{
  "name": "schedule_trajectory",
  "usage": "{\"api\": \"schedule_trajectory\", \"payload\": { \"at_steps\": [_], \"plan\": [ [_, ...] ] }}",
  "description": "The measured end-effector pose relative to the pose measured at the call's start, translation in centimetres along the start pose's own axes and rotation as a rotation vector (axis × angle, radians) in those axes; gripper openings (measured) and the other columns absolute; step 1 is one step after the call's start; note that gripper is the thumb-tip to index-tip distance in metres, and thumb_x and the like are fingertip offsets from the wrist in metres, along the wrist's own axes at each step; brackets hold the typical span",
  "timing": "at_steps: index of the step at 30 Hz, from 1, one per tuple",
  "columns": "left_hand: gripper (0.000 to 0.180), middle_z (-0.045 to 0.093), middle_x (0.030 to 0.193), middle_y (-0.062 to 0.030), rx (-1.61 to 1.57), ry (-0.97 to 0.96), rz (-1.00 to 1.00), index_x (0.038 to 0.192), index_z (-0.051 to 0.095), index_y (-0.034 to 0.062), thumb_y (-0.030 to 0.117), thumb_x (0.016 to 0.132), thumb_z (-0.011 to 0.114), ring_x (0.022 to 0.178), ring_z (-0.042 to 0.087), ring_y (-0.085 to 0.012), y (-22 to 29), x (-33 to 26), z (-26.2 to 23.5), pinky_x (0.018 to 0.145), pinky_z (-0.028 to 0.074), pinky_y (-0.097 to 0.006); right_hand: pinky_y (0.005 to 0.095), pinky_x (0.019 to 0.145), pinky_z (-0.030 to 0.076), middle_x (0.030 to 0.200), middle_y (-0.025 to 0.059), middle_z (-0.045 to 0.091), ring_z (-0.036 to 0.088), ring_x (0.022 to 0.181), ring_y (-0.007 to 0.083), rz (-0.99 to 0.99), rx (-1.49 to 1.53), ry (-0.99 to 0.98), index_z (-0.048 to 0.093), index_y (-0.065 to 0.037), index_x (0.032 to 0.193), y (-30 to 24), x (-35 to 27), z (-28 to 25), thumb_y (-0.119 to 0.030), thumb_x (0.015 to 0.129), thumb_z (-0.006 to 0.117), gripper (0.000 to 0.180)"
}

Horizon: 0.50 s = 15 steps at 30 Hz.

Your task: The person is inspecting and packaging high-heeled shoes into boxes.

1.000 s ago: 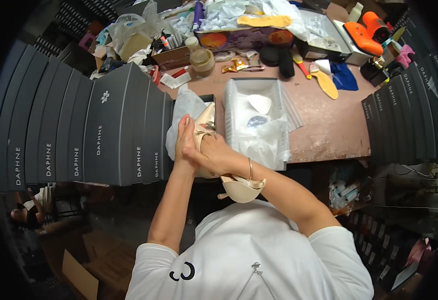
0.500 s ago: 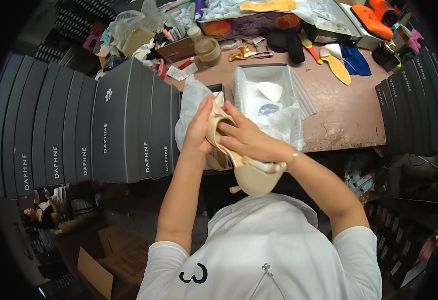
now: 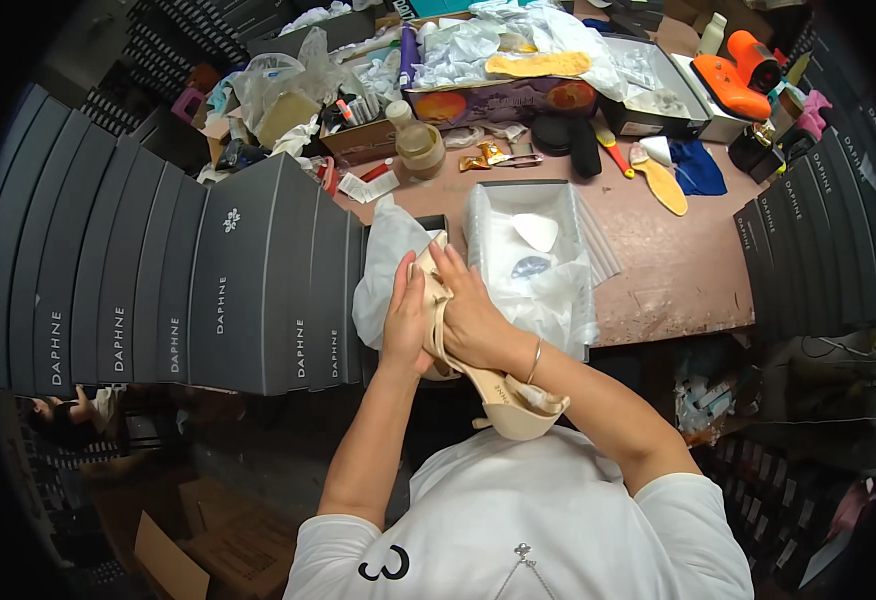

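A beige heeled shoe (image 3: 518,418) is held between both hands over the table's front edge, its heel end towards me and its toe pointing away. My left hand (image 3: 405,322) is closed along the shoe's left side near the toe. My right hand (image 3: 470,318) presses on the toe part and straps, its fingers stretched forward over it; some fingertips are hidden. Another beige part shows under the hands, but I cannot tell whether it belongs to a second shoe. Beyond lies an open shoe box (image 3: 474,225) lined with white tissue, holding a white rounded piece (image 3: 535,232).
Dark grey shoe boxes (image 3: 248,310) stand stacked at the left, with more boxes (image 3: 808,235) at the right. White tissue (image 3: 383,275) lies by the left hand. Farther back are a jar (image 3: 420,152), a red-and-yellow handle (image 3: 614,152), an insole (image 3: 663,185) and an orange tool (image 3: 728,88).
My right hand has moved from the shoe's opening forward onto its toe part, baring more of the insole at the heel. The whole view has shifted, so the table sits lower.
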<state>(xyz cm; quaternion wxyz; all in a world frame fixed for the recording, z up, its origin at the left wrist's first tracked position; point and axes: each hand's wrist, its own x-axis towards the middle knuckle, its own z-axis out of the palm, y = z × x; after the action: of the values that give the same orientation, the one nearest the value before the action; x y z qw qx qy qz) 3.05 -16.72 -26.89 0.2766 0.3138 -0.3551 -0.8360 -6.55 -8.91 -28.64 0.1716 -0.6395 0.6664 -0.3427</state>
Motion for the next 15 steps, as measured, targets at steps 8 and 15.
{"api": "schedule_trajectory", "payload": {
  "at_steps": [8,15],
  "plan": [
    [0.049,0.059,0.109,-0.0114,-0.092,-0.074,-0.148,0.141,0.033,0.0124,0.038,0.101,0.043,0.096,0.062,-0.0225,-0.1,1.3,-3.7,0.083,0.054,-0.037,0.0625,0.109,0.017,0.141,0.0173,0.041,0.033,0.136,0.0317,-0.078,0.252,-0.137,0.058,-0.006,0.116,-0.6,-5.6,-5.3,-0.024,0.094,0.051,0.029],
    [0.045,0.058,0.100,-0.0105,0.164,0.134,-0.040,0.139,0.034,0.0133,0.037,0.101,0.042,0.088,0.062,-0.0206,0.1,0.4,-0.3,0.076,0.055,-0.034,0.0555,0.113,0.006,0.138,0.0327,0.038,0.018,0.139,0.0445,0.137,0.067,-0.386,0.034,0.008,0.138,-2.3,0.1,-0.6,-0.052,0.097,0.035,0.074]
  ]
}}
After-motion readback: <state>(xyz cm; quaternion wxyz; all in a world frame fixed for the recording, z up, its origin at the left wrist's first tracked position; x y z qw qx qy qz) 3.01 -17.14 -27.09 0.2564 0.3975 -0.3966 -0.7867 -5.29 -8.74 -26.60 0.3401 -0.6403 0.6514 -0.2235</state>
